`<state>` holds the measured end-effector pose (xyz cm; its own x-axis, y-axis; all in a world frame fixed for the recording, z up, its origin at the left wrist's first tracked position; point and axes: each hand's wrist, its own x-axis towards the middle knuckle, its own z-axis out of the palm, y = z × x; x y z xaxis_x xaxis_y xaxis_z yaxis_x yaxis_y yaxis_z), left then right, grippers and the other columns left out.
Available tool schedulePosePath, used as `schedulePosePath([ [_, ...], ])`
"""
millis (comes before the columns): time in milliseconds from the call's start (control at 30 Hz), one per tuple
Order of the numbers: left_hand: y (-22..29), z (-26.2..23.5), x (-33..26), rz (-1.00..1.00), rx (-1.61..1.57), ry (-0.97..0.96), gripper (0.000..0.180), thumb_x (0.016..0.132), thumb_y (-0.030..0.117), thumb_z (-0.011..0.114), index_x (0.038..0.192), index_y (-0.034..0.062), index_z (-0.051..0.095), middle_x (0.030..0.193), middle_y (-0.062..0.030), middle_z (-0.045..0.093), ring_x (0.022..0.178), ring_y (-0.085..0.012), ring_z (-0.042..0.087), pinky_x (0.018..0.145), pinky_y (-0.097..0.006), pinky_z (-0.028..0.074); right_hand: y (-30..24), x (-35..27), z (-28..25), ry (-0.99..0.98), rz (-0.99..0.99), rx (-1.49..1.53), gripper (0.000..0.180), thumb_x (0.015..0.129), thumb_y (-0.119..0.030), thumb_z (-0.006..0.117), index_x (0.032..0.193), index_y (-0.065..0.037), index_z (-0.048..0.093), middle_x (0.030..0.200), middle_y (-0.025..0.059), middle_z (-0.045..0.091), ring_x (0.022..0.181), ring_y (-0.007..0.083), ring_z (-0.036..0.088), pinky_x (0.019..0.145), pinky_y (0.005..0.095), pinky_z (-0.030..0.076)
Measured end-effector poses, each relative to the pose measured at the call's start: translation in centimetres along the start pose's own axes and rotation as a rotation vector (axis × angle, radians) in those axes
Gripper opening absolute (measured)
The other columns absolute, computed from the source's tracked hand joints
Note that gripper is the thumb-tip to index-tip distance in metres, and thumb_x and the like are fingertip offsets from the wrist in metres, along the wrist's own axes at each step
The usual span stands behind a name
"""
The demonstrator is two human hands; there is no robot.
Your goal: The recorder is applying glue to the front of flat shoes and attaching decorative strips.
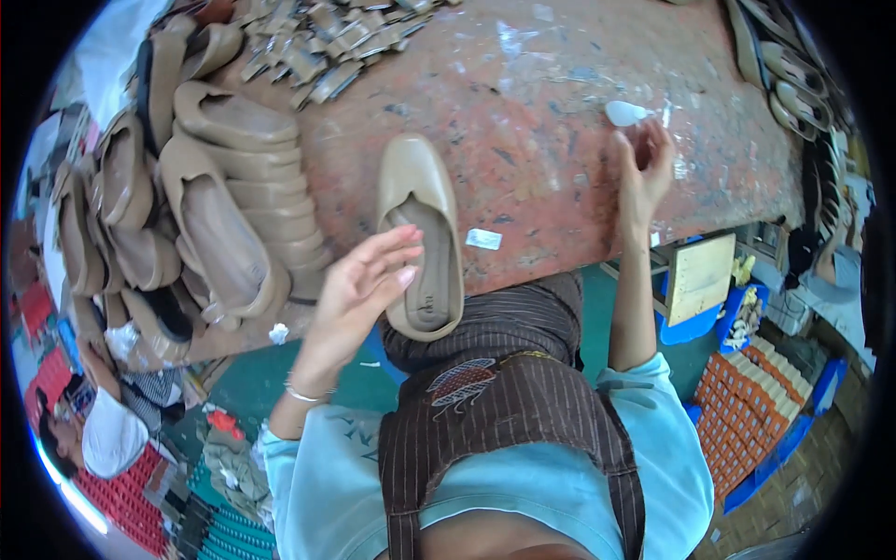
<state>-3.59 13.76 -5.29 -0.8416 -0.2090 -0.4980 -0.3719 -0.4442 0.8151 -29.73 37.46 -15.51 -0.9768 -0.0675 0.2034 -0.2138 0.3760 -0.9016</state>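
A beige slip-on shoe [437, 201] lies on the worn reddish table, toe pointing away from me, its heel end over the near edge. My left hand [359, 280] is at the shoe's left side with fingers stretched over its opening; whether they touch it I cannot tell. Farther right, my right hand [646, 168] has its thumb and fingers curved and apart. Just beyond those fingertips is a small white drop-shaped bottle [625, 114], its narrow end toward the hand. A small white paper label [483, 239] lies right of the shoe.
Stacked beige shoes [266, 187] crowd the table's left side. Behind them is a heap of small beige strips [327, 42]. More shoes [793, 75] line the far right. Below the right edge are a wooden board [700, 278] and orange stacked pieces [751, 401]. Another person [112, 434] is at lower left.
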Motion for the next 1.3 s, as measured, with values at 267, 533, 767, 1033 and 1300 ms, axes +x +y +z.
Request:
schedulePosePath([
  [267, -7.2, 3.6, 6.4, 0.210, -1.051, 0.297, 0.010, 0.086, -0.006, 0.053, 0.092, 0.0020, 0.054, 0.092, -0.0047, 0.058, 0.092, -0.0130, 0.055, 0.085, -0.028, 0.043, -0.1, 1.0, 2.3, 0.028, 0.006, 0.074, 0.014, 0.084, -0.005, 0.066, 0.095, 0.004, 0.063, 0.085, 0.0032, 0.064, 0.083, 0.0085, 0.059, 0.075, 0.0229, 0.046],
  [533, -7.1, 4.4, 6.7, 0.159, -1.239, 0.300, 0.016, 0.081, -0.012, 0.050, 0.079, 0.0033, 0.055, 0.085, -0.0049, 0.059, 0.085, -0.0135, 0.054, 0.088, -0.031, 0.041, -4.6, -4.6, 1.5, -0.532, 0.105, 0.191, 0.017, 0.085, -0.002, 0.064, 0.100, 0.000, 0.057, 0.097, 0.0058, 0.064, 0.088, 0.0102, 0.059, 0.079, 0.0231, 0.046],
  [767, -7.9, 5.9, 4.7, 0.119, -1.195, 0.396, 0.017, 0.081, -0.014, 0.051, 0.079, 0.0029, 0.050, 0.091, -0.0061, 0.056, 0.084, -0.0135, 0.053, 0.080, -0.027, 0.045, -9.1, -7.3, 3.6, -0.847, -0.285, -0.075, 0.025, 0.072, -0.002, 0.070, 0.096, -0.002, 0.064, 0.084, 0.0103, 0.064, 0.072, 0.0236, 0.060, 0.062, 0.0322, 0.049],
  [1033, -9.3, 5.6, 4.7, 0.246, -1.164, 0.231, 0.019, 0.083, -0.011, 0.049, 0.099, -0.0028, 0.054, 0.111, -0.0121, 0.057, 0.110, -0.0202, 0.052, 0.097, -0.033, 0.042, -9.9, -7.9, 4.8, -0.872, -0.550, -0.266, 0.021, 0.075, -0.013, 0.069, 0.094, -0.005, 0.064, 0.074, 0.0060, 0.059, 0.064, 0.0230, 0.055, 0.054, 0.0338, 0.045],
  [1300, -9.4, 5.7, 4.8, 0.213, -1.153, 0.242, 0.027, 0.083, -0.010, 0.050, 0.110, -0.0052, 0.049, 0.113, -0.0121, 0.056, 0.111, -0.0199, 0.052, 0.097, -0.033, 0.041, -11.0, -7.9, 5.2, -0.876, -0.584, -0.323, 0.018, 0.074, -0.012, 0.069, 0.088, -0.005, 0.063, 0.072, 0.0060, 0.057, 0.063, 0.0230, 0.054, 0.052, 0.0343, 0.045],
])
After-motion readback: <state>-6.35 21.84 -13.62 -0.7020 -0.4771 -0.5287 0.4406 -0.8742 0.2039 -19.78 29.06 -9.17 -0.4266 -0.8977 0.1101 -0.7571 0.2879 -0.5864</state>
